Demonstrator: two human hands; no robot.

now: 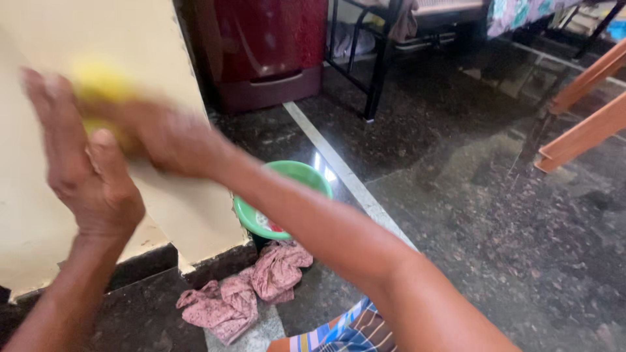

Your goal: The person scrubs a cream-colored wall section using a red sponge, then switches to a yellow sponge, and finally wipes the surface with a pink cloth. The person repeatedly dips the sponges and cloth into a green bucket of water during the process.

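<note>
Yellow sponge, or a pad much like it, is pressed against the cream wall under the right hand; motion blur hides its exact shape and how the fingers curl over it, though they seem closed around it. Just beside it on the wall, the left hand is spread open and flat, palm to the paint, holding nothing.

Judging progress is hard: the wall near the sponge shows no clear line between scrubbed and unscrubbed paint, so the wiping looks under way with no visible measure of what remains. The lower edge of the wall, below the hands, has chipped paint.

On the dark floor at the foot of the wall lies a crumpled pink cloth, touching nothing in the hands. Just beyond it, against the wall's corner, stands a green plastic basin, partly hidden behind the right forearm. Farther from the wall stand a dark red cabinet and a black metal frame.
</note>
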